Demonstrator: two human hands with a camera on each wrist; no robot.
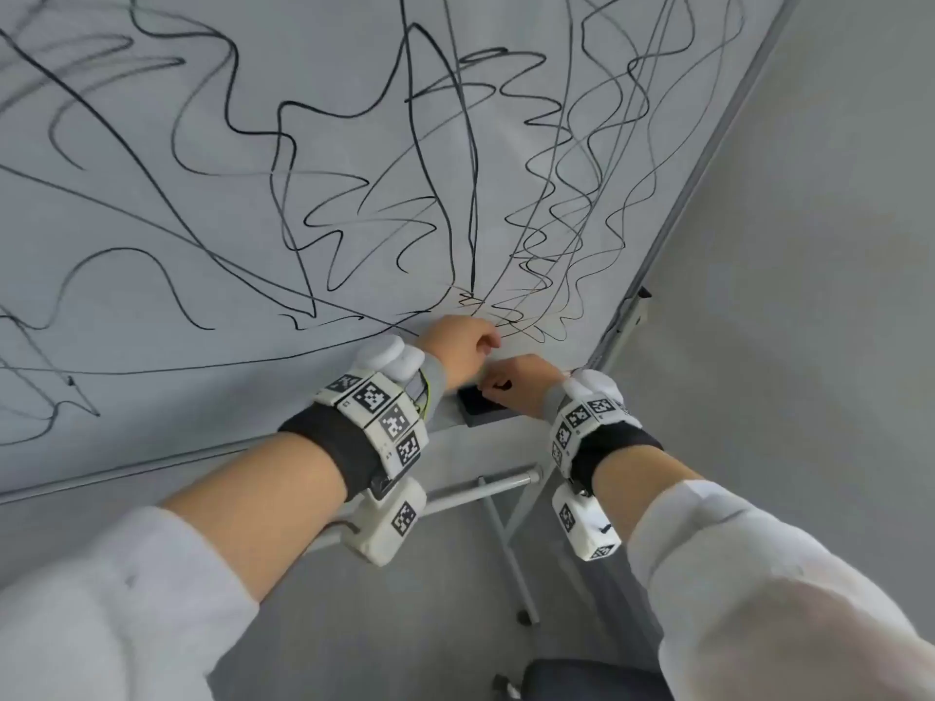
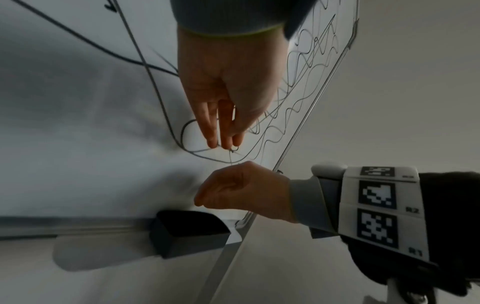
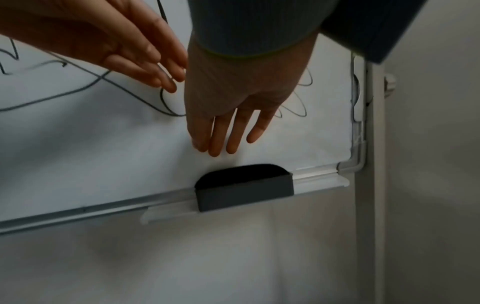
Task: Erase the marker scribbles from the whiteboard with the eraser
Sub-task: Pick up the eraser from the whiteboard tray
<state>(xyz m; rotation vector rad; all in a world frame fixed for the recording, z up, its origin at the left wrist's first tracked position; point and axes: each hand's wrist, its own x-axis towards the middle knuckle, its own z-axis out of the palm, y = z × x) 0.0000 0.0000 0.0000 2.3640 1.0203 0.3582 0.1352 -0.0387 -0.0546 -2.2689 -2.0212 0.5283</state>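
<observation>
The dark grey, round-topped block eraser (image 3: 242, 188) sits untouched on the silver ledge (image 3: 103, 207) along the whiteboard's bottom edge, near its lower right corner. Just above the eraser, the right hand (image 3: 233, 98) hangs with straight, relaxed fingers, holding nothing. Above and left of the eraser, the left hand (image 2: 228, 90) rests straight fingertips on the white board (image 1: 152, 296), also empty. Beyond, black marker scribbles (image 1: 430, 159) cover the board; erasing looks unstarted.
</observation>
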